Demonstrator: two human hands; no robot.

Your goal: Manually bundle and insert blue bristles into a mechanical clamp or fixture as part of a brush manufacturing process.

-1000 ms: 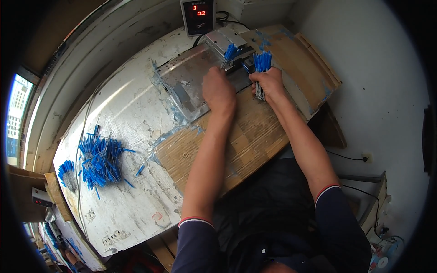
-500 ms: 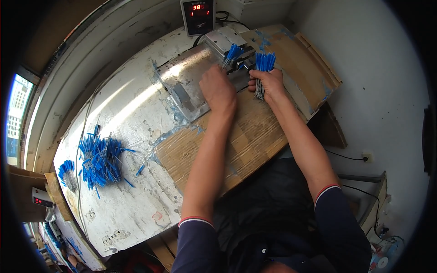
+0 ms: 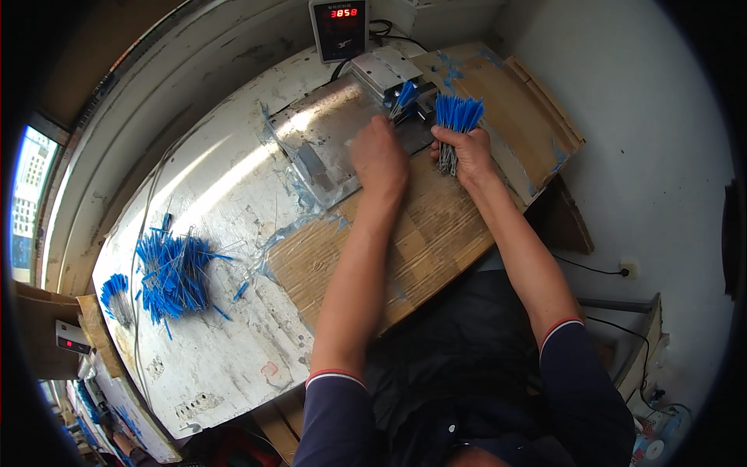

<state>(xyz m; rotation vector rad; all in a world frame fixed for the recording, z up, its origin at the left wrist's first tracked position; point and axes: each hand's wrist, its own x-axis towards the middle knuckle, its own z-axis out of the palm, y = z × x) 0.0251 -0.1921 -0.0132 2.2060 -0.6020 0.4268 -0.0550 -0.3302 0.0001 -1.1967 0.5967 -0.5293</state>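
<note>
My right hand (image 3: 469,152) is closed around an upright bundle of thin grey wires with blue ends (image 3: 459,117). The blue ends fan out above the fist and the wire ends hang below it. My left hand (image 3: 379,156) has its fingers pinched together round a smaller bunch of blue-ended wires (image 3: 406,95), tilted up to the right. This bunch lies beside a small metal machine (image 3: 387,71) with a dark block at its front. The left fingertips are partly hidden by the back of the hand.
A big tangled pile of blue-ended wires (image 3: 173,276) lies on the worn white table (image 3: 249,342), with a smaller bunch (image 3: 115,298) left of it. A control box with a red display (image 3: 340,31) stands behind the machine. Cardboard (image 3: 436,226) covers the near edge.
My right hand has shifted slightly down and right with its bundle, away from the machine. My left hand and its bunch have moved a little to the right. The display's red digits have changed.
</note>
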